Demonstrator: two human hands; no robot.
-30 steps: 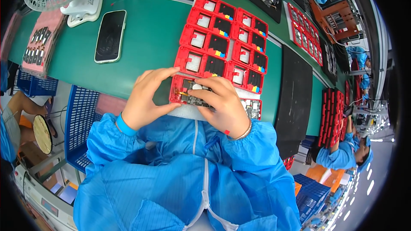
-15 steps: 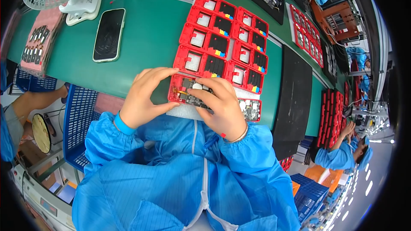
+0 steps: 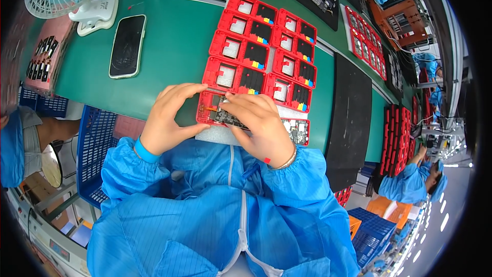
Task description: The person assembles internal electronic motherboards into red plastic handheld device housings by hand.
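In front of me lies a red plastic housing with a dark green-black circuit board in it. A small orange flex cable shows at its left end. My left hand grips that end, thumb on the near edge and fingertips on the far edge. My right hand lies over the board, fingers together on its far part and thumb at its near edge. These fingers hide much of the board. Right of this hand, another board sits in a red housing.
Beyond my hands, red housings with black, yellow and blue parts stand in two columns on white foam. A phone, fan and pink stack are left. A black mat lies right; a blue basket stands left.
My right fingers have drawn closer together and now cover the white round part on the board. The housings appear slightly further left in view. At far left, another person has shifted.
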